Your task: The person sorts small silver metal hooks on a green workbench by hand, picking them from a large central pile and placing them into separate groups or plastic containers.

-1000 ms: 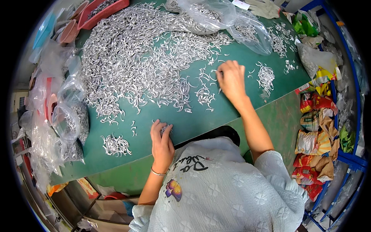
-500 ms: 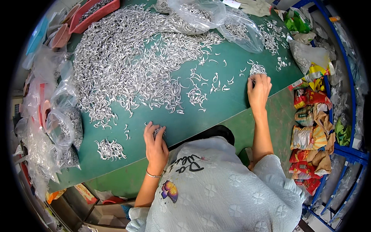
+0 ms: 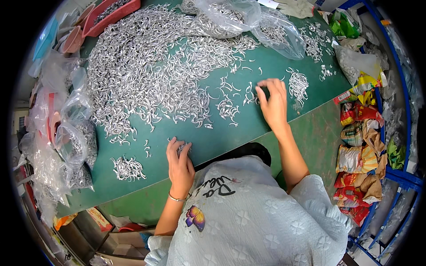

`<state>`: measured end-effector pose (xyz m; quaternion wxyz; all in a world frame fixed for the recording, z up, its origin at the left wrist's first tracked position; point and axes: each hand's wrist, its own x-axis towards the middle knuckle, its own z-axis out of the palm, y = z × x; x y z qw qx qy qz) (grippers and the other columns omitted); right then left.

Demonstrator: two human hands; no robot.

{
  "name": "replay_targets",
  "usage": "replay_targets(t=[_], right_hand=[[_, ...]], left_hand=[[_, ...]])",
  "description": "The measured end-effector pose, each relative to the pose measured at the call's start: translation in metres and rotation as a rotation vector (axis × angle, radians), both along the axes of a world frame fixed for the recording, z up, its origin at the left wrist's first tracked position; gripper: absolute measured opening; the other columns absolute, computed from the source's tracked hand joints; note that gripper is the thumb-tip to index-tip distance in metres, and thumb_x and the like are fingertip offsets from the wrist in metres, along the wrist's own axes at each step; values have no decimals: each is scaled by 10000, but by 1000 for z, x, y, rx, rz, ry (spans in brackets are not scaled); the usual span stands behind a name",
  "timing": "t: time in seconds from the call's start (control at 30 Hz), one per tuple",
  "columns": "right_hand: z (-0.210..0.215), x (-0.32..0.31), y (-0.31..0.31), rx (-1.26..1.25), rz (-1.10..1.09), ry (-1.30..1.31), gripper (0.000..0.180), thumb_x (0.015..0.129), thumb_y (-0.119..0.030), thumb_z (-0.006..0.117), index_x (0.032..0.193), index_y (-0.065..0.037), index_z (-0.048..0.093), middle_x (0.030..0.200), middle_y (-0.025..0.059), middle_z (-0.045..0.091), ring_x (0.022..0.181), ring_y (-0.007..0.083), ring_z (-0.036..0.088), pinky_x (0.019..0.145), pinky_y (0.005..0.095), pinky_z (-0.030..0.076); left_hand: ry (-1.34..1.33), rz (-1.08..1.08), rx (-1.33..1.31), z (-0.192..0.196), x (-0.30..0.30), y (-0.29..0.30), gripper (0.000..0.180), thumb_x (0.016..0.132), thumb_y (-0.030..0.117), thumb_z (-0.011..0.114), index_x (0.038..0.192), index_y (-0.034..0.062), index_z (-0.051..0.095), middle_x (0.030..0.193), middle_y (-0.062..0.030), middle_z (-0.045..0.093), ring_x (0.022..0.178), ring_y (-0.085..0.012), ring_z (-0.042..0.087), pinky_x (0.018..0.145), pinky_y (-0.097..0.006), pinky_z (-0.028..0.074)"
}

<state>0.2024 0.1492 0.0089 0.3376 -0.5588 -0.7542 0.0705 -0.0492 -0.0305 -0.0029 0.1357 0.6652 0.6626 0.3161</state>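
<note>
A broad heap of small, silvery, curved metal pieces covers much of the green table. Close to the table's front edge is my left hand, its fingers curled over several of these pieces, which show between thumb and fingers. My right hand reaches over the table with thumb and fingers apart. Its fingertips are beside a small scatter of curved pieces, and I see nothing held in it. To its right lies a separate small pile of curved pieces. Another small pile sits left of my left hand.
Clear plastic bags of metal pieces lie at the back, with more bags along the left edge. A red tray stands at the far left. Colourful packets and a blue rack are on the right.
My right hand has moved left from the small right-hand pile to the scattered pieces, and its fingers have spread. That pile now shows fully. My left hand has stayed in place.
</note>
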Motion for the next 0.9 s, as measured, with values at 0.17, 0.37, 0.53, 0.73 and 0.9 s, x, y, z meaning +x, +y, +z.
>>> replay_targets(t=[0.17,0.37,0.53,0.73,0.9], right_hand=[[-10,-12,17,-116,-35,-66,108,805,-122,691,863,-45,644,905,100,607,902,303,542,788,401,394],[16,-4,9,-238,-82,229,62,790,-56,673,818,-21,631,741,97,625,711,277,561,738,405,433],[8,9,9,-248,-82,235,91,797,-28,683,875,1,648,735,89,639,611,195,535,631,318,458],[16,-19,-36,-399,293,423,110,808,-25,697,910,-1,666,830,102,662,647,173,574,598,294,470],[-3,-63,-57,-196,646,320,117,807,-18,689,922,-29,672,859,110,659,743,244,614,652,364,504]], left_hand=[[-61,-12,-39,1,6,1,439,759,-186,463,1125,6,610,1209,-166,503,1281,-407,428,1084,-486,339],[-56,-61,-19,2,14,7,465,744,-175,495,1156,17,596,1202,-169,501,1256,-416,442,1027,-471,398],[-56,-130,-25,4,24,13,483,736,-168,511,1176,17,585,1203,-166,499,1255,-407,441,991,-451,435],[-121,-151,-34,6,28,15,470,766,-169,511,1198,6,565,1214,-173,502,1252,-400,454,1018,-459,405],[-184,-228,-20,0,26,17,473,780,-155,530,1220,15,551,1232,-168,497,1247,-398,462,1020,-457,408]])
